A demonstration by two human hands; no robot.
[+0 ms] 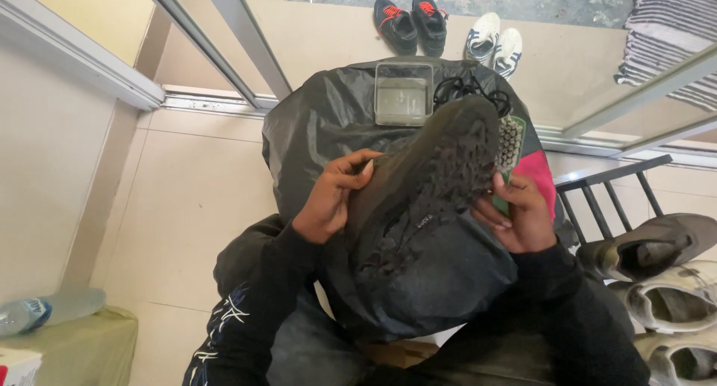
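Dark shoe (429, 184), sole up, above the black bag (314, 117): my left hand (332, 195) grips its side, my right hand (523, 214) clasps a brush (510, 143) beside it.

Both arms, in dark sleeves, are bent and raised in front of the body. The left hand (332, 195) curls its fingers (357, 167) inward with the thumb on top. The right hand (519, 214) is cupped, palm up, fingers closed.
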